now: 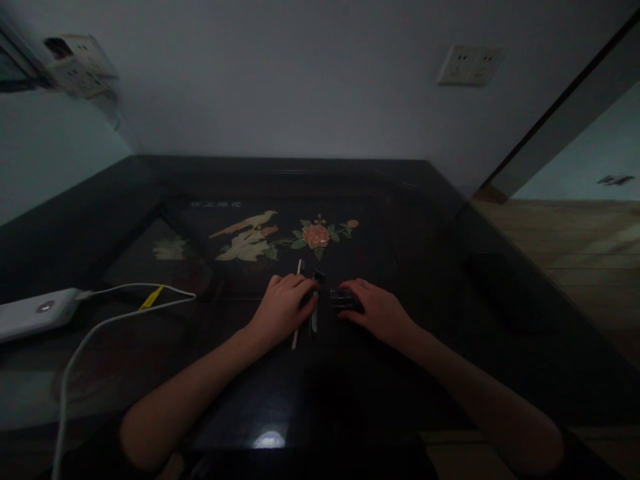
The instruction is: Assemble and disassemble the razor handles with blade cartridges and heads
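Near the middle of the dark, glossy worktop, two bare hands are facing each other with a small gap between them. The right hand has its thumb on the near side and fingers on the far side of a small dark block, so that one's pinched pretty snugly. It's shiny in spots, but honestly too dim to say what it is. The left hand is bent over a couple of slim things: a pale stick running underneath, poking out both above and below the hand, and a dark-tipped stick right by the thumb and fingertips. Can't tell if those fingers are actually gripping either one or just touching.

Just beyond the hands there's a picture on the surface, with a pale bird and an orange flower with green leaves. Over at the left edge sits a white power bank, with a white cable plugged in and a yellow tag on it. Wall sockets up on the back wall, too.
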Motion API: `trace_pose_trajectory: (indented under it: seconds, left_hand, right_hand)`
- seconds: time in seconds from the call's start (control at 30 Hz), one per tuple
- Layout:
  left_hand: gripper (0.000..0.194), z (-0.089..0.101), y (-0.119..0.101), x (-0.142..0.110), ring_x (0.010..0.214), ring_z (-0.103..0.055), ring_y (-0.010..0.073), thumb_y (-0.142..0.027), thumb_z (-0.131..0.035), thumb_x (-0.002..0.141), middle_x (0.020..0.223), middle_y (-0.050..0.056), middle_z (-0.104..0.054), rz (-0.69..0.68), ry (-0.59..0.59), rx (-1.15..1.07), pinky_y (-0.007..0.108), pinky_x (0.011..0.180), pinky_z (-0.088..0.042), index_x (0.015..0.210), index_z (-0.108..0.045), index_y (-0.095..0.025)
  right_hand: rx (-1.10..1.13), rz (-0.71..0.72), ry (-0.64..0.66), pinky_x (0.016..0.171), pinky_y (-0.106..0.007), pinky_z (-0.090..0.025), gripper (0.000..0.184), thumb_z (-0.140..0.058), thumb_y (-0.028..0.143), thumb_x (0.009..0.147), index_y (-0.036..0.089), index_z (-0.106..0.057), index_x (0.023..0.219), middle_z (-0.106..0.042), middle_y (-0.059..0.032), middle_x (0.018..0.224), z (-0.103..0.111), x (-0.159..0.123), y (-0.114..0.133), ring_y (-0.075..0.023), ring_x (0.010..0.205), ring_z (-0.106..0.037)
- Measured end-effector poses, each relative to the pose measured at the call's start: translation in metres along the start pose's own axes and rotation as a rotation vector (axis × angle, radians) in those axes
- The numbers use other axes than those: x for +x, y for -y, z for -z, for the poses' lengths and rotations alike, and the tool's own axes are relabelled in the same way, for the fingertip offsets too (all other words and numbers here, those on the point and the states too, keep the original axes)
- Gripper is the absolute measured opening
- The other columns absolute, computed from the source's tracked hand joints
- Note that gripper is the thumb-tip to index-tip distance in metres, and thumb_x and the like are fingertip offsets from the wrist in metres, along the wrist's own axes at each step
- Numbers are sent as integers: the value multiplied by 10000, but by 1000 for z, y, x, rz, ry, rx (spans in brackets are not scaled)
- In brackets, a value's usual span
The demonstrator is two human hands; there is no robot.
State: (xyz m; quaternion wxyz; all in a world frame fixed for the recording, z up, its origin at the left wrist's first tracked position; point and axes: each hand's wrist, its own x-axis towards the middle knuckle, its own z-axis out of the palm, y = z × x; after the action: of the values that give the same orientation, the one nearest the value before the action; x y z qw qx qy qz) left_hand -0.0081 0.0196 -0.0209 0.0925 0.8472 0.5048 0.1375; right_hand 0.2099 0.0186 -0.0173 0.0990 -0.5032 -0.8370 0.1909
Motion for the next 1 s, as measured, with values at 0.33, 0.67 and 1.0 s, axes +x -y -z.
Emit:
trace_pose_trajectory:
  seconds: [0.33,0.67,1.0]
  left_hand:
    - [193,0,0,0,1020,-602,219,-280,-489,924,1058,47,-686,-5,1,3,361,810,-336,1071,-601,-225]
    - [147,11,-1,-4,851,-616,174,-207,-454,921,915,48,-678,-202,-182,-77,310,741,-396,938,-597,-180]
    - [183,3,-31,-29,501,-520,140,-205,-493,841,591,4,-612,-916,49,-130,312,502,-328,659,-519,-203]
  right_hand:
    - [-19,16,-21,843,-341,-486,358,-668,349,842,202,-555,1148,-639,-67,1099,-1,0,2,-226,1001,-630]
    - [15,65,-98,766,-316,-460,201,-601,322,882,172,-566,1012,-647,-78,994,8,-5,7,-214,909,-611]
    - [106,495,516,546,-233,-324,184,-521,201,854,154,-621,707,-658,-19,686,16,-22,28,-132,593,-545]
